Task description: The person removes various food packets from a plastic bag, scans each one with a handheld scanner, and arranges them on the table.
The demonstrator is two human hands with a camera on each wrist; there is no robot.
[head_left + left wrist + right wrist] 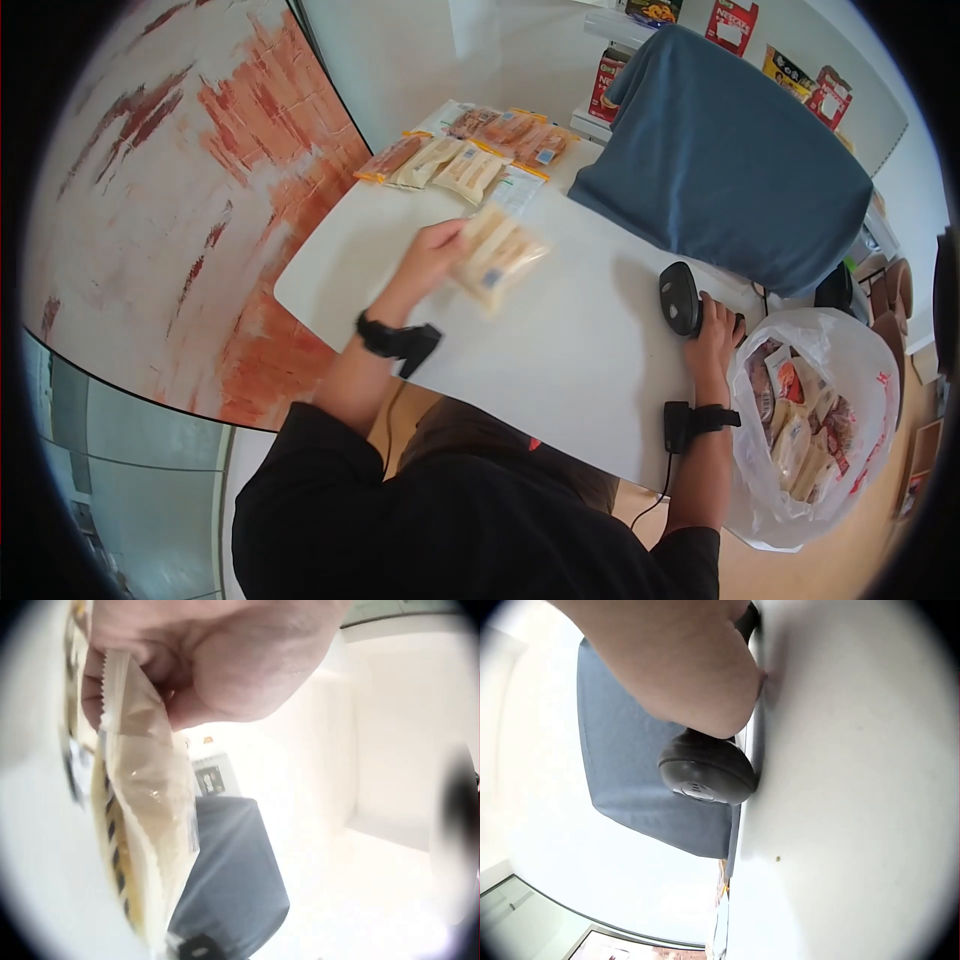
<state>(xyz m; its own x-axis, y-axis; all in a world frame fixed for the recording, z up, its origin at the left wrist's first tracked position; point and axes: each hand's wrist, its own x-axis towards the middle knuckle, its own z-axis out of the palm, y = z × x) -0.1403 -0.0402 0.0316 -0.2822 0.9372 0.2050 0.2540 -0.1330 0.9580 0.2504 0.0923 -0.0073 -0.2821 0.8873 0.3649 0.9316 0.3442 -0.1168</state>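
My left hand [428,258] pinches one end of a clear-wrapped pack of pale bread [503,250] above the white table [560,370]. A small printed label shows on the pack in the head view. From the side, in the left wrist view, the bread pack [150,787] hangs from the fingers with its crimped edge up. Over at the right edge of the table, my right hand [712,340] grips the handle of a black barcode scanner [680,298]. Its rounded head [705,772] rests low at the tabletop in the right wrist view, while the hand hides most of the handle.
Several packs of bread [470,172] lie at the table's far left corner. A blue-grey cloth [720,160] covers a bulky thing at the back. Beside the right arm, a white plastic bag [860,460] holds several more packs. Red boxes [730,25] stand behind the cloth.
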